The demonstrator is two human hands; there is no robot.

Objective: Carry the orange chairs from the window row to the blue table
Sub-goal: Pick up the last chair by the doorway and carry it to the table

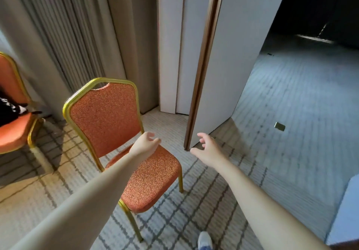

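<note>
An orange chair (pixel 108 117) with a gold metal frame stands on the carpet in front of the grey curtains, its seat turned toward me and to the right. My left hand (pixel 145 145) hovers over the back of its seat, fingers loosely spread, holding nothing. My right hand (pixel 208 150) reaches out to the right of the chair, over the carpet, open and empty. A second orange chair (pixel 13 133) sits at the left edge with a black-and-white thing lying on its seat. A pale blue surface (pixel 347 211) shows at the lower right edge.
A white folding partition panel (pixel 219 71) with a brown edge stands just right of the chair, its bottom corner near my right hand. Beyond it a dim carpeted room opens up. A small metal floor fitting (pixel 279 126) sits on the carpet. My shoe (pixel 205 241) shows below.
</note>
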